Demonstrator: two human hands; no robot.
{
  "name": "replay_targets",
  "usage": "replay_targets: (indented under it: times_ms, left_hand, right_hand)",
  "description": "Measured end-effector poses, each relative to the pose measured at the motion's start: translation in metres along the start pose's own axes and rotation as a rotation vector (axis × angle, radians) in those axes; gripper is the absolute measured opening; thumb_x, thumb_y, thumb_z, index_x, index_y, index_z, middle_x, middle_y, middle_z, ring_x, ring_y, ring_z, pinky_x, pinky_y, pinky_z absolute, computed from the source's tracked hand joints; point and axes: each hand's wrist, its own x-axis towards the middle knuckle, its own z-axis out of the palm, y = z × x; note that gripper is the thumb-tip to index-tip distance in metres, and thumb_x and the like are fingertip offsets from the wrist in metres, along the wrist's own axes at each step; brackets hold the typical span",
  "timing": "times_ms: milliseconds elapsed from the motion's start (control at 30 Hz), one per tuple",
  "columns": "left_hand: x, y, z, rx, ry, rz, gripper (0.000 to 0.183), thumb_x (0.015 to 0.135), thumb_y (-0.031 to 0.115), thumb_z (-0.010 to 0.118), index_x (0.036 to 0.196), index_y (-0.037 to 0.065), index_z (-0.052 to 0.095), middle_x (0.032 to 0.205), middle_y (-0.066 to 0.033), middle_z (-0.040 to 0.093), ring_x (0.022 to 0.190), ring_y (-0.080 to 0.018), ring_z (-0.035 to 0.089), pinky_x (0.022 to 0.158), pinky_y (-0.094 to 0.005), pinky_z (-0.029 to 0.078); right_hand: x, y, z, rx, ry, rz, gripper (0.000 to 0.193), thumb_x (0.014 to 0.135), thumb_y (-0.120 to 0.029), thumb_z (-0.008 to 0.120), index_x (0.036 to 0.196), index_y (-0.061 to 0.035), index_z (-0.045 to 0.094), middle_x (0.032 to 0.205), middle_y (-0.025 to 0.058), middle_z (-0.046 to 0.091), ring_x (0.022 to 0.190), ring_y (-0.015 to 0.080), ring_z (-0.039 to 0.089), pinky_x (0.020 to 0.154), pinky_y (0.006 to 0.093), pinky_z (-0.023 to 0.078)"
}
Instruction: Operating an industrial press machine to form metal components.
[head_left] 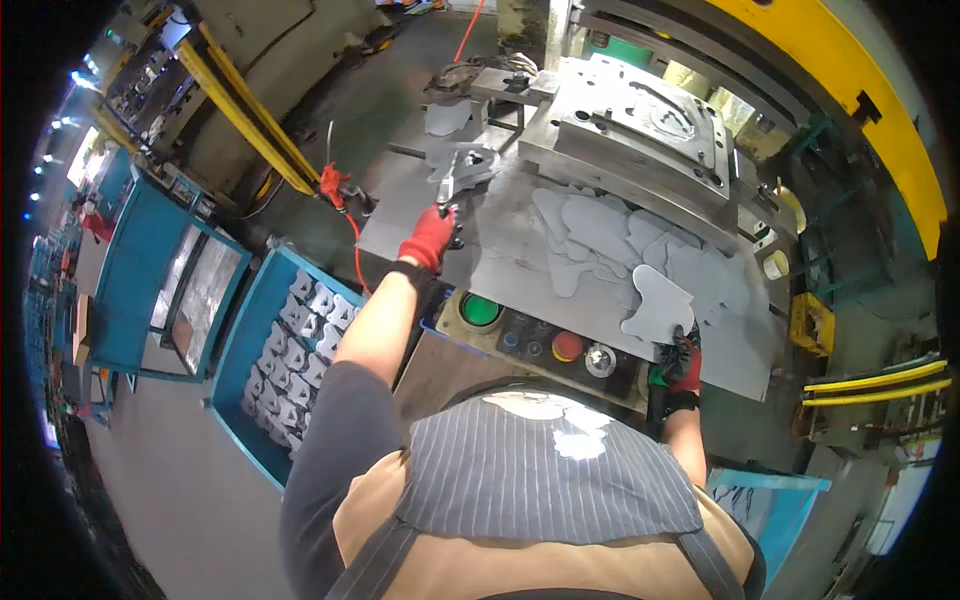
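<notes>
In a red glove, my left hand (430,238) is closed round the handles of silver pliers (449,184). The jaws reach a formed grey metal part (478,168) on the left side of the steel table; whether they grip it I cannot make out. At the table's near right edge, my right hand (683,362), in a red and black glove, is closed on the lower edge of a flat grey sheet-metal blank (658,305). That blank is tilted up over a spread of similar loose blanks (600,228).
A press die block (640,135) stands behind the blanks, beneath a yellow press frame (850,70). Nearest me is a control panel with a red button (567,347) and a green button (480,309). A blue bin (232,385) with several formed parts stands left.
</notes>
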Motion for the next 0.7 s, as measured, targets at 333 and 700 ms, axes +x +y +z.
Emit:
replay_targets:
  times_ms: [333, 700]
  left_hand:
    - [0.022, -0.014, 0.008, 0.116, -0.164, -0.194, 0.038, 0.075, 0.037, 0.049, 0.084, 0.002, 0.059, 0.083, -0.0198, 0.059, 0.083, -0.0336, 0.056, 0.067, -0.0402, 0.044]
    - [-0.002, 0.033, -0.027, -1.289, -0.44, -0.273, 0.021, 0.084, 0.026, 0.043, 0.09, 0.012, 0.058, 0.078, -0.0017, 0.058, 0.061, -0.0114, 0.052, 0.052, -0.0263, 0.042]
  right_hand:
    - [-0.033, -0.02, 0.031, -0.673, -0.128, -0.263, 0.048, 0.081, -0.02, 0.053, 0.121, -0.0013, 0.037, 0.119, 0.011, 0.041, 0.102, 0.0214, 0.044, 0.084, 0.0356, 0.039]
    - [-0.087, -0.059, 0.146, -0.433, -0.2, -0.14, 0.038, 0.084, -0.029, 0.049, 0.113, -0.0043, 0.044, 0.101, 0.011, 0.054, 0.081, 0.021, 0.054, 0.07, 0.0294, 0.045]
